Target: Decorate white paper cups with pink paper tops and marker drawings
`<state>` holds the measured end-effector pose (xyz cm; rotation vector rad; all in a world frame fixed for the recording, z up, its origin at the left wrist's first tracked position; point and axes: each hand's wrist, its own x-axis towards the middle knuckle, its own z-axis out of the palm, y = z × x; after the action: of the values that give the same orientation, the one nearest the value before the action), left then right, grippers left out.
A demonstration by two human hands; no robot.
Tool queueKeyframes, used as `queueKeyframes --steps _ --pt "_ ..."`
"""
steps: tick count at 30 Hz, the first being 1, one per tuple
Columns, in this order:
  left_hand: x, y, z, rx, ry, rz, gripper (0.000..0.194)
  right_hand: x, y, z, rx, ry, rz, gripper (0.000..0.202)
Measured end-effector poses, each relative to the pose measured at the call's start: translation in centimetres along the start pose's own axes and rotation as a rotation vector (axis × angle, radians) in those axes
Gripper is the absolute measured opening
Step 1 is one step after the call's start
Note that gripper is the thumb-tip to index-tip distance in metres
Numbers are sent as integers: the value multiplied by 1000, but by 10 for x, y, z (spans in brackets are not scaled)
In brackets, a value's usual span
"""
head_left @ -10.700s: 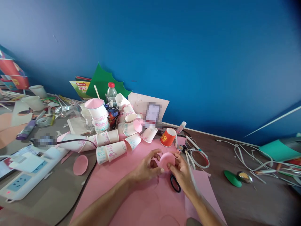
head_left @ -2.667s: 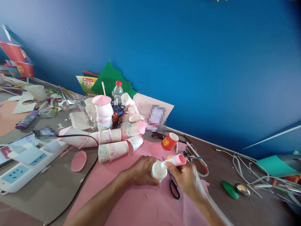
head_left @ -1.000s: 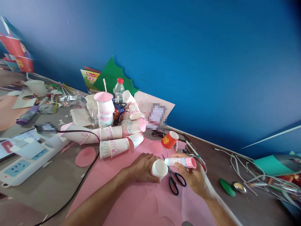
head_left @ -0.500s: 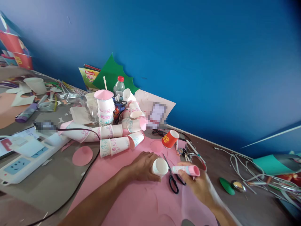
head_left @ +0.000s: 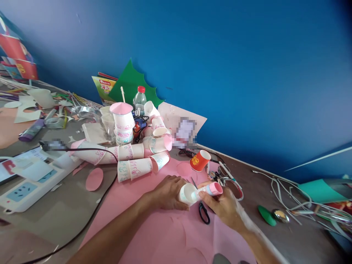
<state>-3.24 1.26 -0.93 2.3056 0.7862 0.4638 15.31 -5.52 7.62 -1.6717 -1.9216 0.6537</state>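
Note:
My left hand (head_left: pixel 172 192) is wrapped round a white paper cup (head_left: pixel 184 193), its open mouth tilted toward me and to the right. In my right hand (head_left: pixel 221 203) is a glue stick (head_left: pixel 207 190) with a white body and a pink end. The glue stick's far end meets the cup's rim; whether it presses on the edge or reaches just inside, I cannot tell. Black-handled scissors (head_left: pixel 204 213) lie under my right hand on the pink paper (head_left: pixel 159 234), their blades partly hidden.
Joined paper cups (head_left: pixel 140 168) with coloured drawings lie behind my left hand. Beyond them stands a cup tower (head_left: pixel 123 123) with a pink cone roof. A red cup (head_left: pixel 200 160) sits behind my hands. At left are a power strip (head_left: pixel 35 187) and black cable (head_left: pixel 101 200).
My right hand has brought the glue stick left, from beside the cup to its rim, and now covers more of the scissors. My left hand still holds the cup in nearly the same place.

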Motion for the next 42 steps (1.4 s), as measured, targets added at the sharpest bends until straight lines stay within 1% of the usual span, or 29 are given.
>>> queueKeyframes --steps 5,8,10,12,15,19,22,24,28,31,34,37,40,42 --pt "-1 3 -3 -20 -4 -2 52 3 -2 -13 74 -51 30 33" --pt "-1 4 -4 -25 -17 -8 53 7 -6 -19 117 -113 10 40" --pt "-1 4 -4 -24 -20 -5 53 10 -10 -20 99 -121 -13 42" --pt "0 4 -3 -10 -17 -12 52 12 -13 -17 48 -85 -33 38" --pt "0 4 -2 14 -10 -32 47 15 -17 -6 -36 -41 -58 30" --pt "0 5 -3 9 -7 -17 43 17 -17 5 -149 -3 -79 26" --pt "-1 5 -3 13 -15 -24 46 14 -15 4 -223 42 -123 24" --pt "-1 4 -2 20 -19 -27 49 11 -15 2 -255 65 -127 23" --pt "0 2 -1 16 -18 -9 48 6 -16 4 -214 34 -103 20" --pt "0 3 -2 23 -19 -15 43 8 -17 9 -170 9 -115 20" --pt "-1 4 -2 21 -12 -18 45 11 -15 9 -216 51 -151 23" --pt "0 4 -2 9 -15 -28 51 10 -13 5 -265 80 -121 23" --pt "0 2 -1 -1 -20 -21 51 6 -14 1 -199 12 -55 23" --pt "1 1 0 4 -14 -12 49 6 -16 -1 -88 -58 -6 28"
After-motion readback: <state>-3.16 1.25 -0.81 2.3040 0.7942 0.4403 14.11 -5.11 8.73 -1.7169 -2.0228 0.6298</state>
